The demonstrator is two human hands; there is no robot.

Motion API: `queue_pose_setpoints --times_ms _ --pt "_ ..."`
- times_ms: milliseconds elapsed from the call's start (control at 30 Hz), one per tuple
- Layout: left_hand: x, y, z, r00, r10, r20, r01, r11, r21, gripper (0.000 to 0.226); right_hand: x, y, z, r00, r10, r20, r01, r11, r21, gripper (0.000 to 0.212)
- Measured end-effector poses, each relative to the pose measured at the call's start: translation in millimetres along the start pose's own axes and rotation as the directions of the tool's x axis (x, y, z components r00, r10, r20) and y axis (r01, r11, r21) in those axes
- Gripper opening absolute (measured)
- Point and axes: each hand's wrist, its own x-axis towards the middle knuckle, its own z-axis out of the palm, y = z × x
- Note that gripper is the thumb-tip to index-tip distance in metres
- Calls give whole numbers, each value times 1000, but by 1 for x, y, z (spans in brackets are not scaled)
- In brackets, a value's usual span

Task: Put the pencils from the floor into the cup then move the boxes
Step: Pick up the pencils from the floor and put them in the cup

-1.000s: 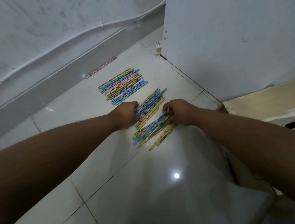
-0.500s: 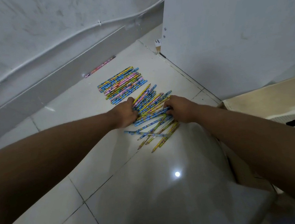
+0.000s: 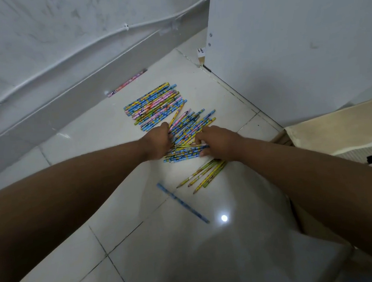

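You're on the gathering step; your left hand (image 3: 158,143) and right hand (image 3: 218,143) flank the pencils (image 3: 187,130) on the floor (image 3: 95,250) near its far corner; the right pinches a bundle, the left's grip I cannot tell; next, bunch them, lift, find the unseen cup.
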Motion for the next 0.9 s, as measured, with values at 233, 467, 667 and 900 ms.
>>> queue_pose_setpoints --times_ms 233,467,667,900 --pt "-8 3 -8 997 6 75 13 968 -249 14 4 -8 1 999 -3 42 4 1000 -18 44" --pt "-24 5 -29 997 5 73 30 885 -465 24 2 -8 7 995 18 94 -8 994 -105 45" --pt "-41 7 -42 989 48 136 50 772 -634 29 -3 -15 -9 977 141 160 -140 990 -13 52" --pt "-47 14 -49 995 -15 98 83 670 -737 25 -17 -15 -35 971 218 101 -240 855 459 11"
